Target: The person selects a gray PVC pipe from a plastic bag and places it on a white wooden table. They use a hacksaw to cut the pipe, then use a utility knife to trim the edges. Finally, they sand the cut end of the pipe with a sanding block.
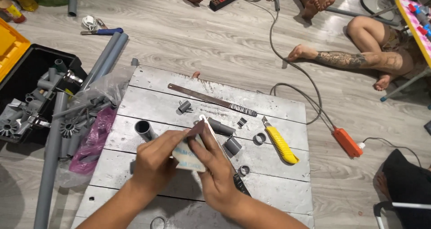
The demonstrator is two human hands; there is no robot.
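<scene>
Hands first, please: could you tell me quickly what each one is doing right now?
Left hand: closed on the small flat packet.
Right hand: closed on the same packet.

We see one small flat packet (pixel 191 155), pale with blue print on its face and a brownish upper flap, held upright over the grey plank table. Our left hand (pixel 155 161) and right hand (pixel 217 173) pinch it from either side.
</scene>
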